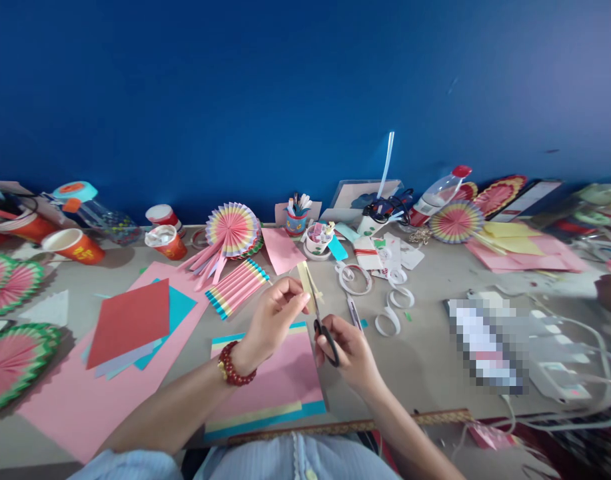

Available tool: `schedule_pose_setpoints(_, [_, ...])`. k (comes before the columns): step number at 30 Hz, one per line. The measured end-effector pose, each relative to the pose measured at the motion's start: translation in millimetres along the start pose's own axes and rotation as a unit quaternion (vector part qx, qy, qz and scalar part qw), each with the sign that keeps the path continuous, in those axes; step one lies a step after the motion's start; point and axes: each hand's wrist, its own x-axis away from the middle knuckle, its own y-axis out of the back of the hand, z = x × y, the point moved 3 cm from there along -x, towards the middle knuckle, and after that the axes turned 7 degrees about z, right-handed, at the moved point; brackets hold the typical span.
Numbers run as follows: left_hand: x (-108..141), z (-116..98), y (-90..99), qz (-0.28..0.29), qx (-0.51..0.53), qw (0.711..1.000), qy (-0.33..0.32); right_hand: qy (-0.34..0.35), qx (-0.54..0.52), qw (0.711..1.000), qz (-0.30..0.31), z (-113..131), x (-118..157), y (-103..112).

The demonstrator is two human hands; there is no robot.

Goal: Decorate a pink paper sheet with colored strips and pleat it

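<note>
Left hand (275, 317) pinches a yellow strip (304, 273), right hand (354, 351) scissors (318, 327); pleated paper (238, 287), cutter (354, 312), tape (370, 280) nearby.

The left hand (272, 317) is just left of the scissors (330, 347), its thumb (300, 304) and index finger (286, 285) pinched together beside the blades. Its wrist (242, 360) is left of the scissors, and the left forearm (170, 403) slants away from them toward the lower left, bare down to a sleeve (130, 465). The right hand (354, 350) grips the scissors by the handles, fingers bent. The right forearm (402, 423), also bare, slopes away from the scissors toward the lower right. The torso (285, 460) is below the scissors, between both forearms.
</note>
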Motion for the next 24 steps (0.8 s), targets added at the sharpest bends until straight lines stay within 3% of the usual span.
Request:
schedule_pose_setpoints(8, [-3.2, 4.7, 7.2, 0.003, 0.035, 0.999, -0.015, -0.003, 0.02, 0.998, -0.051, -1.3, -5.8, 15.5])
schedule_pose_setpoints(11, [-4.3, 11.8, 15.7, 0.014, 0.056, 0.998, 0.014, -0.035, 0.143, 0.988, -0.052, -5.5, -9.5, 31.4])
schedule_pose_setpoints(13, [-3.4, 15.3, 21.6, 0.019, 0.061, 0.997, 0.043, -0.06, 0.305, 0.948, -0.07, -7.4, -11.8, 42.6])
schedule_pose_setpoints(15, [-1.5, 17.2, 27.1, 0.023, 0.055, 0.996, 0.061, -0.1, 0.458, 0.879, -0.085, -8.6, -14.7, 50.4])
schedule_pose_setpoints(17, [0.6, 18.7, 32.2, 0.03, 0.033, 0.997, 0.066, -0.15, 0.56, 0.81, -0.089, -9.3, -19.1, 54.1])
schedule_pose_setpoints(19, [2.5, 20.7, 36.7, 0.041, -0.005, 0.997, 0.06, -0.176, 0.621, 0.759, -0.084, -9.2, -25.6, 54.6])
schedule_pose_setpoints(21, [4.2, 22.4, 40.8, 0.044, -0.05, 0.997, 0.045, -0.159, 0.653, 0.738, -0.066, -8.4, -34.0, 54.3])
schedule_pose_setpoints(24, [7.1, 21.2, 45.7, 0.037, -0.135, 0.99, 0.01, -0.104, 0.649, 0.753, 0.003, -7.0, -45.6, 58.5])
